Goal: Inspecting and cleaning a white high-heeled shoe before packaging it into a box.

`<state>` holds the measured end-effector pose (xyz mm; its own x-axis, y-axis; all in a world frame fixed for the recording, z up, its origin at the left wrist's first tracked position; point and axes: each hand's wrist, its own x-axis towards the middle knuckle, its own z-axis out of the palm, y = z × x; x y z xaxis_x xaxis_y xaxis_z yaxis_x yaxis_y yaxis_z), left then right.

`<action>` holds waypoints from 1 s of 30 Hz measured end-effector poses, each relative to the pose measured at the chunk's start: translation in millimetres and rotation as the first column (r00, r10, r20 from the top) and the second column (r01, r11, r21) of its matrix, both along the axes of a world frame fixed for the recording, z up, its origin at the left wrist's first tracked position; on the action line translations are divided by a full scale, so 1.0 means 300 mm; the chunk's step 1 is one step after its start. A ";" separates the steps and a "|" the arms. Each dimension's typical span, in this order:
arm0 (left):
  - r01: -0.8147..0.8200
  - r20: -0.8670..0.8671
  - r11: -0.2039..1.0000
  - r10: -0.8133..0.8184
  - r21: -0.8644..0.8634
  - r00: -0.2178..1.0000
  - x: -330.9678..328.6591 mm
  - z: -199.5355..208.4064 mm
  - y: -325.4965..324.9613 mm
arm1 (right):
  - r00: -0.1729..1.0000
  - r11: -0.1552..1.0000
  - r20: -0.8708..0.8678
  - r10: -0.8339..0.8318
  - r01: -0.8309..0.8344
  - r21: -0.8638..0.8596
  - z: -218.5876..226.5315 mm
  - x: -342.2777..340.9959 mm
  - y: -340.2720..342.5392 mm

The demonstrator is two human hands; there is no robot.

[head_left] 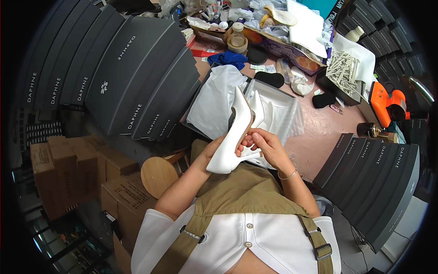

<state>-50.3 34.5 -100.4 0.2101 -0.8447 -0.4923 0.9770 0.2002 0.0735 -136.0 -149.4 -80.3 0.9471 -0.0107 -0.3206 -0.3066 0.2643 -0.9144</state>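
Note:
A white pointed high-heeled shoe [226,148] is held over my lap, its toe pointing up and away and its tan sole turned to the right. My left hand [213,147] is closed round it from the left, partly hidden behind the shoe. My right hand [270,147] has its fingers curled in at the arch, above the slim heel, touching the shoe's sole side. Just beyond stands a second white pointed shoe [258,112], partly covered by the first. Behind both lies an open grey shoebox [277,91] with white tissue paper [214,102] spread over its left part.
Stacked dark shoeboxes [141,77] rise at the left, with more shoeboxes [365,182] at the right. The pink tabletop [315,125] carries a box of white sticks [342,73], an orange heat-gun-like tool [385,105], a jar [237,36] and a blue cloth [228,59]. A wooden stool [159,176] and cartons [68,173] stand lower left.

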 end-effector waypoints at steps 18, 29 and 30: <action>-0.143 0.178 0.874 0.250 -0.464 0.952 0.028 0.042 -0.034 | 0.985 0.995 0.165 0.056 -0.042 -0.090 0.076 -0.074 0.123; -0.118 0.248 0.928 0.215 -0.352 0.945 0.013 0.043 -0.026 | 0.976 0.991 0.196 0.091 -0.108 0.075 0.091 -0.047 0.186; -0.119 0.252 0.920 0.225 -0.373 0.941 0.010 0.038 -0.022 | 0.972 0.987 0.190 0.137 -0.151 0.061 0.095 -0.048 0.178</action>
<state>-47.4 28.0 -89.0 0.4543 -0.8880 -0.0711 0.8724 0.4272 0.2376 -150.3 -96.0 -51.8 0.9798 0.1474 -0.1352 -0.1744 0.2997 -0.9380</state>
